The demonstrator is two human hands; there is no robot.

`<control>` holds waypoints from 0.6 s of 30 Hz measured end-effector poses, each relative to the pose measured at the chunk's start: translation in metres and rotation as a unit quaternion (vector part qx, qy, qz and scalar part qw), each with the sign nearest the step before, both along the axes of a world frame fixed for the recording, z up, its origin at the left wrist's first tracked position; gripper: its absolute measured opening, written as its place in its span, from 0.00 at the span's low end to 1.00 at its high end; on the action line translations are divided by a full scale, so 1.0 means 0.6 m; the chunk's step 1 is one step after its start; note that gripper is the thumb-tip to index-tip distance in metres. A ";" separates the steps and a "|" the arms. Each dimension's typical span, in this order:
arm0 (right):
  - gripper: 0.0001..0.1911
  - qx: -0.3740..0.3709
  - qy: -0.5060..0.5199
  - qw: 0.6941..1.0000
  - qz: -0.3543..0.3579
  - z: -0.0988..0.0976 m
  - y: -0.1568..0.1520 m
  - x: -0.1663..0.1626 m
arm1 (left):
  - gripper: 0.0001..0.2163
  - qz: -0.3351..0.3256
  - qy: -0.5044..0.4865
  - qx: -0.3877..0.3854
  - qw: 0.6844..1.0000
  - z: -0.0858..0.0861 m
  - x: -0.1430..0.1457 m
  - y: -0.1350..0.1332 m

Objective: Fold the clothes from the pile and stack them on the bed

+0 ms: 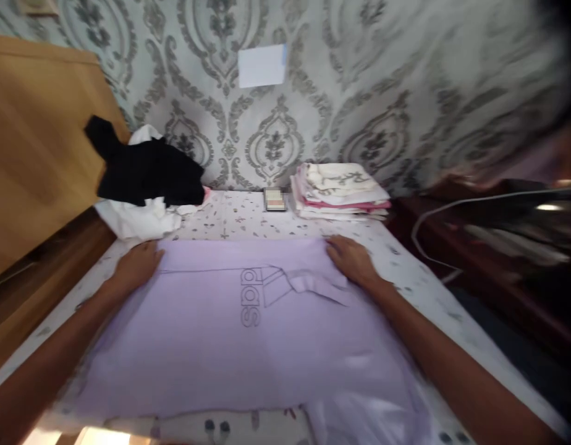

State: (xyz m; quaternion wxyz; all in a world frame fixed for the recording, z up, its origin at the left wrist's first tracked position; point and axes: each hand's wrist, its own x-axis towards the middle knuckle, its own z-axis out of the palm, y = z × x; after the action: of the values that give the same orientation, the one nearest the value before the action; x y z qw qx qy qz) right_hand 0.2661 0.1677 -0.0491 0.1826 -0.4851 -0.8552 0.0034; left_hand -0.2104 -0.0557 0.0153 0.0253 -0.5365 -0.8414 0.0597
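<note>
Wooden panel (39, 148), pale, leaning at the bed's left side; a limit on that flank.

Black garment (146, 170), heaped on white cloth (137, 219) at the far left corner of the sheet; the white cloth's lower edge sits just beyond the left hand.

Left hand (139, 262), at the shirt's far left corner, fingers on the fabric; whether they pinch it, cannot tell.

Lilac shirt (197, 346), spread sideways across the middle of the bed, a strip folded over along its far edge, outlined lettering turned on its side; near edge uneven.

Patterned sheet (234, 216), showing as a strip beyond the shirt's far edge.

Small flat item (274, 199), details blurred, near the wall.

Folded stack (338, 191), just beside it, well beyond the shirt.

Right hand (353, 256), on the shirt's far right part, fingers extended; pinch or press, cannot tell.

White cable (418, 228), looped beyond the sheet's right edge, against dark red furniture (521, 272).
</note>
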 end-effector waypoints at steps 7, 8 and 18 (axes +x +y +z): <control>0.20 -0.075 0.178 0.979 -0.059 0.033 -0.023 0.021 | 0.25 -0.123 0.061 0.042 0.990 0.015 0.065 -0.009; 0.20 -0.069 0.203 0.975 -0.063 0.036 -0.029 0.029 | 0.24 -0.146 0.013 0.063 0.987 0.012 0.078 -0.004; 0.19 -0.067 0.274 0.954 -0.105 0.019 -0.090 0.061 | 0.15 -0.526 -0.178 0.049 0.830 0.007 0.378 0.076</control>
State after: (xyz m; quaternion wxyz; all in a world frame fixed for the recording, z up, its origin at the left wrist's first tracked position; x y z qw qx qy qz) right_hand 0.3024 0.1134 -0.0378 0.3764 -0.5636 -0.7142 0.1747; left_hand 0.0165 -0.0100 0.0196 -0.0708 -0.8973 -0.4240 -0.1002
